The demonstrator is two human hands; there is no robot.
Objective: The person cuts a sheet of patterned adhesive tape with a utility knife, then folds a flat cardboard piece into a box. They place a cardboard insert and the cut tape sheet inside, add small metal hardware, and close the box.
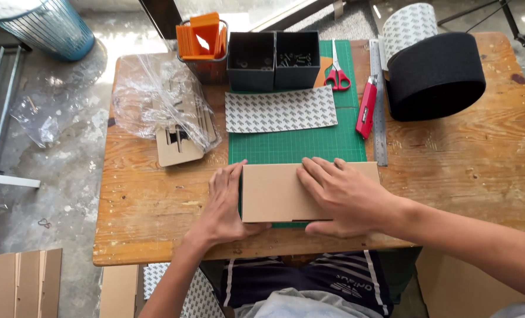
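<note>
A flat brown cardboard piece (274, 191) lies on the near end of a green cutting mat (303, 144). My left hand (224, 206) rests against the cardboard's left edge, fingers flat, thumb under its near corner. My right hand (348, 194) lies palm down on the cardboard's right half, fingers spread toward the middle. Both hands press on the cardboard rather than grasp it. Farther along the mat lies a white patterned sheet (280, 110).
On the wooden table (468, 159): a red utility knife (366, 107), a steel ruler (379, 118), red scissors (337, 75), two black boxes (273, 59), an orange-filled holder (202, 44), a large black roll (436, 76), a plastic bag over cardboard parts (162, 106). A blue bin (50, 26) stands on the floor.
</note>
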